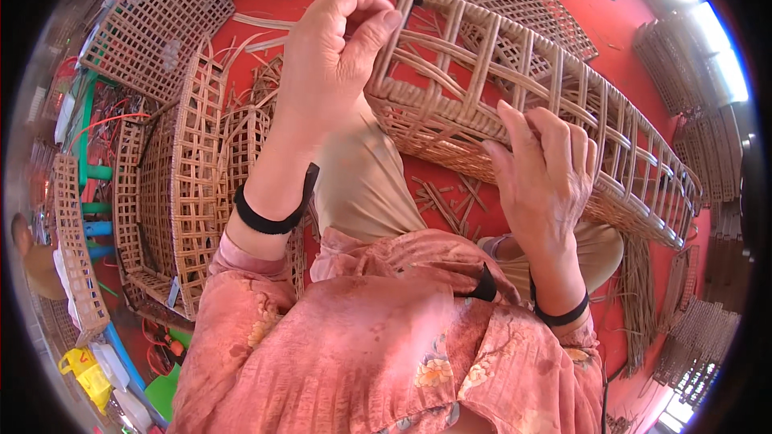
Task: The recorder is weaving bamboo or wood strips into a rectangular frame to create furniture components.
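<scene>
A long woven wicker basket lies tilted on its side in front of me, its open-lattice side and wrapped edges facing up. My left hand is raised at the basket's near left corner, thumb and forefinger closed in a pinch. Whatever the pinch may hold is hidden or too small to make out. Farther right, my right hand grips the basket's lower wrapped edge, thumb and forefinger against the weave. Both wrists carry black bands.
Wicker baskets and a lattice panel stand at my left. Another lattice panel lies beyond the basket. Cut strips litter the red floor, and a bundle of long strips lies at right. Stacked woven panels line the right side.
</scene>
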`<action>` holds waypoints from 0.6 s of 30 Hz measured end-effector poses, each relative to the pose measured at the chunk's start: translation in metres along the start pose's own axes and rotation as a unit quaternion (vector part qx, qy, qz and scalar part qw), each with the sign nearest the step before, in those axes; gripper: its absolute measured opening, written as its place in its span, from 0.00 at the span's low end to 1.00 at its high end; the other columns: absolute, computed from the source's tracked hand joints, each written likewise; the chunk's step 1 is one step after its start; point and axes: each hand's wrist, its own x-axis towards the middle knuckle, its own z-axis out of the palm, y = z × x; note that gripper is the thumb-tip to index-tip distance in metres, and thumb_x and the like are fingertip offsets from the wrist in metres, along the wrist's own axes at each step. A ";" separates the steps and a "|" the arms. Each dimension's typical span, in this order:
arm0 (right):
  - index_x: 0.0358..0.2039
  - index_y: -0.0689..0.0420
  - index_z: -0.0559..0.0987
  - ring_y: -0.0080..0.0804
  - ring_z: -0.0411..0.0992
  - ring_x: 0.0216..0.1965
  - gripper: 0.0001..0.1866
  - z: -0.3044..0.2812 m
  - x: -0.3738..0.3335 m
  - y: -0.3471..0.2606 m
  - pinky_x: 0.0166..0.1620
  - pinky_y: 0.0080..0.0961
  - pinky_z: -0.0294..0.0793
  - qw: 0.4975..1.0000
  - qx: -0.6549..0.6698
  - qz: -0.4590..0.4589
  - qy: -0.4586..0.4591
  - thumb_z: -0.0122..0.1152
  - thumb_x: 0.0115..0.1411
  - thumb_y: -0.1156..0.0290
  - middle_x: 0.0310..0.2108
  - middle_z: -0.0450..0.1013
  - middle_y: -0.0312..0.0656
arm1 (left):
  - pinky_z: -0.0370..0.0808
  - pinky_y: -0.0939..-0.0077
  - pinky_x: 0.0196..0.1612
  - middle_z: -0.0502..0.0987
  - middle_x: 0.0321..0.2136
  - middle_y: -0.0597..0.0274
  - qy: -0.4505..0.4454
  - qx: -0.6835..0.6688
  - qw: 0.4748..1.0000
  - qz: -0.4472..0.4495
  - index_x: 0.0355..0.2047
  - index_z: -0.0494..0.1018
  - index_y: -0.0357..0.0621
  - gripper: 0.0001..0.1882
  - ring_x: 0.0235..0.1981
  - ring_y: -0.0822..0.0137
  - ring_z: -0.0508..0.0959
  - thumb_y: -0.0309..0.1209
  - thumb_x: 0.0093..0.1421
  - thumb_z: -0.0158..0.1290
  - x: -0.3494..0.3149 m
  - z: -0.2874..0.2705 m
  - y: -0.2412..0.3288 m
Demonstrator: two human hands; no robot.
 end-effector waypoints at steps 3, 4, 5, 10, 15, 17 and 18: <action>0.48 0.51 0.80 0.35 0.67 0.41 0.26 -0.001 0.004 -0.003 0.45 0.36 0.65 1.000 0.001 0.009 -0.020 0.73 0.46 0.66 0.40 0.67 0.36 | 0.71 0.80 0.35 0.76 0.27 0.67 -0.002 0.034 0.999 0.010 0.34 0.76 0.40 0.11 0.29 0.78 0.74 0.35 0.65 0.57 -0.003 -0.009 -0.004; 0.48 0.51 0.80 0.35 0.67 0.41 0.26 -0.002 0.005 -0.004 0.45 0.36 0.65 1.000 0.004 0.006 -0.014 0.73 0.46 0.66 0.40 0.67 0.36 | 0.71 0.79 0.35 0.76 0.26 0.67 -0.001 0.049 0.999 0.023 0.34 0.76 0.39 0.12 0.29 0.78 0.74 0.37 0.65 0.58 -0.003 -0.011 -0.006; 0.47 0.51 0.80 0.36 0.67 0.40 0.26 -0.003 0.005 -0.005 0.45 0.36 0.65 1.000 0.006 0.013 -0.019 0.74 0.45 0.66 0.40 0.67 0.36 | 0.70 0.80 0.33 0.76 0.26 0.67 0.009 0.044 0.999 0.016 0.32 0.76 0.39 0.14 0.28 0.78 0.72 0.38 0.65 0.58 -0.003 -0.014 -0.007; 0.46 0.53 0.80 0.37 0.66 0.40 0.26 0.002 0.006 -0.008 0.46 0.36 0.65 0.999 0.027 0.023 -0.020 0.74 0.44 0.67 0.39 0.67 0.37 | 0.67 0.78 0.32 0.74 0.26 0.66 -0.003 0.079 0.997 -0.019 0.31 0.76 0.39 0.13 0.27 0.76 0.70 0.38 0.64 0.58 -0.003 -0.023 -0.010; 0.44 0.53 0.81 0.37 0.67 0.39 0.23 0.007 0.009 -0.009 0.45 0.36 0.66 0.999 0.042 0.026 -0.009 0.74 0.45 0.66 0.39 0.67 0.37 | 0.68 0.75 0.33 0.73 0.26 0.66 -0.028 0.131 0.986 0.100 0.32 0.76 0.40 0.12 0.28 0.73 0.70 0.38 0.64 0.57 0.002 -0.022 -0.015; 0.44 0.53 0.81 0.37 0.67 0.39 0.23 0.009 0.010 -0.010 0.45 0.35 0.66 0.999 0.049 0.024 0.002 0.74 0.45 0.66 0.38 0.68 0.37 | 0.69 0.76 0.32 0.76 0.28 0.64 -0.060 0.148 0.976 0.145 0.34 0.76 0.41 0.15 0.28 0.75 0.71 0.42 0.67 0.54 0.004 -0.019 -0.019; 0.44 0.53 0.81 0.37 0.67 0.39 0.23 0.010 0.010 -0.009 0.45 0.35 0.66 0.999 0.044 0.028 -0.001 0.74 0.45 0.66 0.38 0.68 0.37 | 0.69 0.76 0.32 0.76 0.28 0.64 -0.063 0.142 0.977 0.146 0.34 0.76 0.41 0.15 0.28 0.75 0.71 0.42 0.67 0.54 0.006 -0.016 -0.015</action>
